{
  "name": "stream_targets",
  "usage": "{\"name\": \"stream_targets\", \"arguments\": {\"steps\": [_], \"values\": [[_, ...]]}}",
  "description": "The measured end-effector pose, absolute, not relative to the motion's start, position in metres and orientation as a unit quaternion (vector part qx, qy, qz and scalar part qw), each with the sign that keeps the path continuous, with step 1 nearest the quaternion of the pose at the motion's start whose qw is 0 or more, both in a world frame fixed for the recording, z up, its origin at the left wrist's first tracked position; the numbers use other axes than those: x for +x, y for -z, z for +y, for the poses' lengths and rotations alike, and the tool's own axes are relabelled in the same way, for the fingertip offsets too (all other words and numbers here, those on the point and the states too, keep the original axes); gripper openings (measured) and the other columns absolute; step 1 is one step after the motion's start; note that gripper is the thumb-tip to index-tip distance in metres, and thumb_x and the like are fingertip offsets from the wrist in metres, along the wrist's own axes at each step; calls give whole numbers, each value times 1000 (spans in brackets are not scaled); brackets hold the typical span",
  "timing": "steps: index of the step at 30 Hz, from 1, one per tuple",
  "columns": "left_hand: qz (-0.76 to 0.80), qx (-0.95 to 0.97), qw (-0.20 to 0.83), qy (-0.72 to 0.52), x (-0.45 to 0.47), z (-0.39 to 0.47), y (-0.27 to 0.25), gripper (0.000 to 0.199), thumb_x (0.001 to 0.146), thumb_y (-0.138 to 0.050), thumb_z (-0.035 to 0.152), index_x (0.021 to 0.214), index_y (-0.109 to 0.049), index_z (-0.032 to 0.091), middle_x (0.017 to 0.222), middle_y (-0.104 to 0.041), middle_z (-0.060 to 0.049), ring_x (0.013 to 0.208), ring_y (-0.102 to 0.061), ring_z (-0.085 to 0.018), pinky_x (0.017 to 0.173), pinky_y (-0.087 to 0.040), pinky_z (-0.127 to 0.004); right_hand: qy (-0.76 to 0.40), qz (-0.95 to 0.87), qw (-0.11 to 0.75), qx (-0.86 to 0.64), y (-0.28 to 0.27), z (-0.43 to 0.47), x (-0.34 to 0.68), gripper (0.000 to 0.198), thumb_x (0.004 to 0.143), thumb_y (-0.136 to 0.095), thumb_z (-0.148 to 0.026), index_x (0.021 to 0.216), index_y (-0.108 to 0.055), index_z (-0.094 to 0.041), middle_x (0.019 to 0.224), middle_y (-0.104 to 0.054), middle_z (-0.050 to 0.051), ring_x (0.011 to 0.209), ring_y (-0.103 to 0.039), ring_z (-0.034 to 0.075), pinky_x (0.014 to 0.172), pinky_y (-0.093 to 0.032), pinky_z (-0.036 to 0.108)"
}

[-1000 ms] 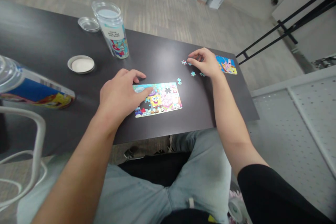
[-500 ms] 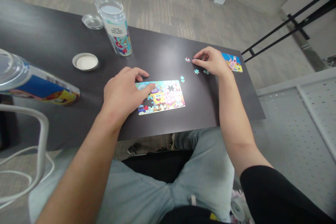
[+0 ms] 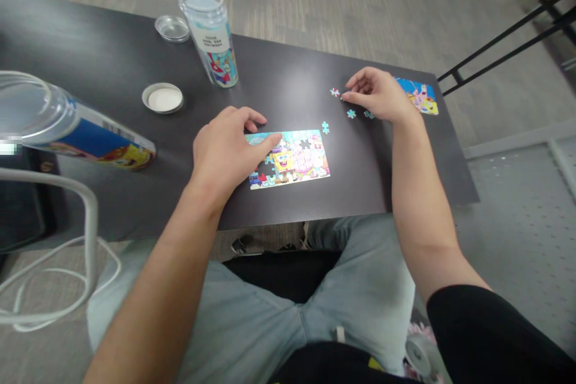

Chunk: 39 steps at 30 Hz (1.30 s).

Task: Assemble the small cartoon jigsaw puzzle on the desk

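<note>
A partly assembled cartoon jigsaw puzzle [image 3: 310, 162] lies near the table's front edge, with dark gaps at its upper right and left side. My left hand [image 3: 229, 144] rests over its left end, thumb on the picture and fingers apart. Farther right, my right hand [image 3: 375, 93] is low over the table, thumb and fingertips closed on a small jigsaw piece that they mostly cover. A pinkish loose piece [image 3: 335, 92] lies just left of those fingertips. Teal loose pieces [image 3: 351, 114] lie below that hand, and another piece [image 3: 325, 127] is by the puzzle's upper right corner.
A second cartoon puzzle picture [image 3: 420, 96] lies at the table's right end, partly behind my right hand. A clear canister [image 3: 218, 51] stands at the back, near two round lids [image 3: 162, 99]. Another canister [image 3: 101, 135] and a white cable [image 3: 90, 222] are at the left.
The whole view has shifted, so things appear a little farther right and higher. Both hands keep nearly the same places over the puzzle and the loose pieces.
</note>
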<state>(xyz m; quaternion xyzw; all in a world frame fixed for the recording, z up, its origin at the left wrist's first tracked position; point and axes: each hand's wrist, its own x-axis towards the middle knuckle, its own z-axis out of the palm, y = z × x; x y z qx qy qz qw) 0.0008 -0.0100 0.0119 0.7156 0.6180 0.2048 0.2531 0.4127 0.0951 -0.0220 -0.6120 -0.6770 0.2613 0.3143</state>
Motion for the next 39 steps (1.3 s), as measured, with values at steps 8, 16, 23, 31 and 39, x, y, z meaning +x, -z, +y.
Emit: {"name": "stream_targets", "arguments": {"steps": [8, 16, 23, 31, 39], "values": [[617, 718, 255, -198, 2, -10, -12, 34, 100, -99, 50, 129, -91, 34, 134, -91, -8, 123, -85, -38, 107, -65, -55, -277, -683, 334, -588, 16, 93, 406, 45, 78, -113, -66, 96, -84, -37, 91, -84, 4, 81, -67, 29, 79, -60, 53], [609, 709, 272, -230, -1, -9, -7, 31, 103, -96, 48, 130, -92, 32, 132, -91, -7, 110, -82, -33, 100, -64, -52, -263, -736, 346, -519, 5, 75, 362, 53, 102, -92, -89, 114, -87, -38, 99, -83, 5, 91, -69, 31, 90, -57, 53], [613, 699, 275, -244, -2, -9, -7, 31, 105, -94, 49, 130, -92, 31, 127, -93, -7, 106, -81, -31, 95, -63, -49, -217, -850, 240, -415, -6, 45, 311, 34, 123, -70, -59, 125, -93, -34, 102, -81, 5, 96, -72, 30, 99, -54, 48], [600, 701, 298, -244, -9, -9, -5, 36, 100, -95, 44, 133, -94, 30, 129, -92, -6, 101, -78, -28, 93, -64, -46, -127, -936, 194, -266, 10, 28, 290, 41, 122, -61, -28, 135, -98, -38, 96, -75, 2, 88, -67, 24, 100, -44, 48], [603, 713, 286, -214, -7, -10, -11, 36, 101, -95, 42, 134, -94, 30, 134, -91, -6, 103, -77, -28, 98, -65, -47, -132, -945, 160, -251, 9, 32, 294, 40, 125, -63, -33, 139, -99, -42, 98, -79, 2, 88, -67, 24, 101, -43, 48]]}}
